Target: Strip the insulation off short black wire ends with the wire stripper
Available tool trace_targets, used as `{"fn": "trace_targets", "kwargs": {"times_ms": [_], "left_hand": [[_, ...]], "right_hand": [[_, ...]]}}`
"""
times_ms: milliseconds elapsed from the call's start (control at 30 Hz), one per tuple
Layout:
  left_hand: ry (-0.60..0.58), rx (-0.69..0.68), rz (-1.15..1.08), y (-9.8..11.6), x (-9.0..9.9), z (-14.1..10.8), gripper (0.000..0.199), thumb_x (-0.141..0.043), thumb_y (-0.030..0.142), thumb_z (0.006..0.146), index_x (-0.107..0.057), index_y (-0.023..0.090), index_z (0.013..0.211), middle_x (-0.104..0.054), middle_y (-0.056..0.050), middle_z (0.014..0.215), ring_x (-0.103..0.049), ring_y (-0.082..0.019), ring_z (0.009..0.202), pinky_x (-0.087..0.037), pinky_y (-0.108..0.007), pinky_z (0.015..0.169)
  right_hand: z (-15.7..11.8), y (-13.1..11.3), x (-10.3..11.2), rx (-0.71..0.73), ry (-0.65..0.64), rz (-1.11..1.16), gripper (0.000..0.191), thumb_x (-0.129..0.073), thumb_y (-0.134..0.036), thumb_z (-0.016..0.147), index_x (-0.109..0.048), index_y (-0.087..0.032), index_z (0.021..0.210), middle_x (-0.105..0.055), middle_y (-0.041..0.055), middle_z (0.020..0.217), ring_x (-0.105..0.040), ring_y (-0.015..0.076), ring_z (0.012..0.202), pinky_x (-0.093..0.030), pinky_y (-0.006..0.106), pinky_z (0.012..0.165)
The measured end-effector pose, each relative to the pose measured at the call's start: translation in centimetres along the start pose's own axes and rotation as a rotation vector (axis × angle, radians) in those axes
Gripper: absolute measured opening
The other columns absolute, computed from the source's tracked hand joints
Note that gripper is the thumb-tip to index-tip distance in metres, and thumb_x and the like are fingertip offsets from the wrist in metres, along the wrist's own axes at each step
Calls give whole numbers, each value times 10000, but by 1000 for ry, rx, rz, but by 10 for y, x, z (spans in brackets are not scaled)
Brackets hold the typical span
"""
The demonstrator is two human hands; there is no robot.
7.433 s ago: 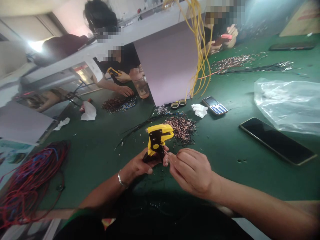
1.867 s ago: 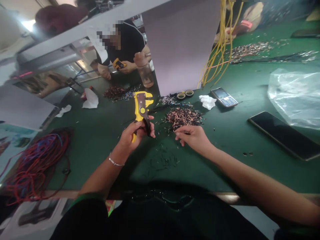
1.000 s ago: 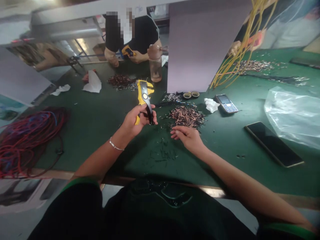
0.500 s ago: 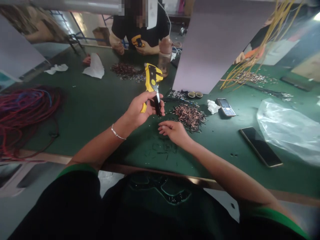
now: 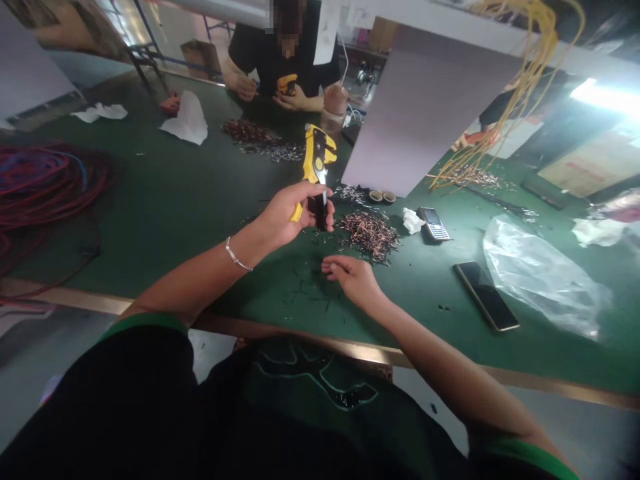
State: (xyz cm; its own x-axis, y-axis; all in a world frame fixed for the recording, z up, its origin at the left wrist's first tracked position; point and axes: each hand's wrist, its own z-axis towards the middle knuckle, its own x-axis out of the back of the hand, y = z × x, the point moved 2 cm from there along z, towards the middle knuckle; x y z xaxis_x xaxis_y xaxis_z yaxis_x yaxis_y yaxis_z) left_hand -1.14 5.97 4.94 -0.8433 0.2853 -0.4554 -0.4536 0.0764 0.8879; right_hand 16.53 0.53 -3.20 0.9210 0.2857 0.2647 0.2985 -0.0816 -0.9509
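My left hand [image 5: 287, 212] is wrapped round the handles of a yellow and black wire stripper [image 5: 316, 155], its head pointing up and away from me. The stripper is held above the green table. Below and to the right, my right hand [image 5: 354, 280] is held low with thumb and fingers drawn together. Whatever may be between those fingertips is too small to make out. Just beyond my right hand lies a pile of short copper-coloured wire pieces [image 5: 373, 235]. Thin dark scraps [image 5: 313, 290] are scattered on the table to its left.
A coil of red and blue wire [image 5: 47, 193] lies at left. To the right are a keypad phone [image 5: 434, 225], a smartphone [image 5: 486, 295] and a plastic bag [image 5: 545, 277]. A grey panel [image 5: 425, 107] stands ahead. Across the table, a person [image 5: 280, 60] holds a similar tool.
My view has turned, so the table things appear shifted left. My right hand sits slightly lower, farther from my left hand. The wire stripper stays in my left hand.
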Motion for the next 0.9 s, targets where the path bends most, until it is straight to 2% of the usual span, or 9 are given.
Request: {"fn": "trace_targets", "kwargs": {"times_ms": [33,133,167,300,367,467,533,700,900], "left_hand": [[1,0,1,0,0,0,252,-585,319,769,-612,103,896,-646,-73,716,-637,-206,628,-540,-389,634],[14,-8,26,-1,1,1,279,-581,321,767,-620,94,925,-656,-86,743,-645,-210,632,-541,-398,636],[18,-13,37,-2,2,1,292,-583,321,768,-623,90,942,-658,-87,745,-648,-212,633,-542,-403,639],[13,28,43,-10,4,4,306,-599,316,765,-621,86,966,-665,-90,745,-654,-222,635,-545,-416,639],[15,54,30,-15,5,4,295,-605,310,761,-617,91,958,-667,-88,741,-652,-222,631,-545,-413,631],[20,82,23,-19,5,3,273,-607,305,758,-614,101,939,-669,-87,737,-654,-220,636,-541,-400,628],[26,92,27,-20,6,3,266,-609,308,757,-616,105,929,-670,-89,738,-657,-220,638,-537,-399,636],[39,70,24,-15,8,3,300,-608,313,758,-625,96,964,-667,-83,757,-657,-225,650,-532,-430,668],[30,48,26,-8,6,1,281,-602,310,757,-604,97,940,-658,-72,735,-656,-214,646,-526,-387,644]], "right_hand": [[5,-4,2,25,17,6,226,-578,-274,790,-720,-181,939,-758,79,930,-727,185,837,-605,344,766],[8,-7,18,73,21,45,283,-593,-327,792,-719,-150,973,-747,71,808,-714,173,672,-609,356,693],[5,-4,24,63,18,38,277,-609,-334,777,-722,-149,950,-739,58,763,-707,167,636,-607,343,659],[-9,18,33,-83,-140,38,235,-648,-353,730,-737,-161,831,-730,45,662,-699,174,571,-596,325,568],[-6,23,38,-61,-99,34,239,-662,-359,719,-742,-160,824,-740,57,674,-700,181,586,-594,329,567],[10,24,45,-15,-43,44,282,-642,-356,748,-734,-161,931,-762,76,811,-714,180,701,-601,343,674],[22,22,46,23,-11,3,309,-609,-359,771,-728,-151,967,-755,81,821,-705,178,689,-593,339,661],[36,21,28,61,-1,-83,279,-570,-304,795,-732,-156,969,-761,87,864,-696,172,710,-584,324,679],[19,16,4,96,-169,-6,284,-582,-342,821,-743,-152,957,-773,91,851,-719,178,704,-606,337,688]]}}
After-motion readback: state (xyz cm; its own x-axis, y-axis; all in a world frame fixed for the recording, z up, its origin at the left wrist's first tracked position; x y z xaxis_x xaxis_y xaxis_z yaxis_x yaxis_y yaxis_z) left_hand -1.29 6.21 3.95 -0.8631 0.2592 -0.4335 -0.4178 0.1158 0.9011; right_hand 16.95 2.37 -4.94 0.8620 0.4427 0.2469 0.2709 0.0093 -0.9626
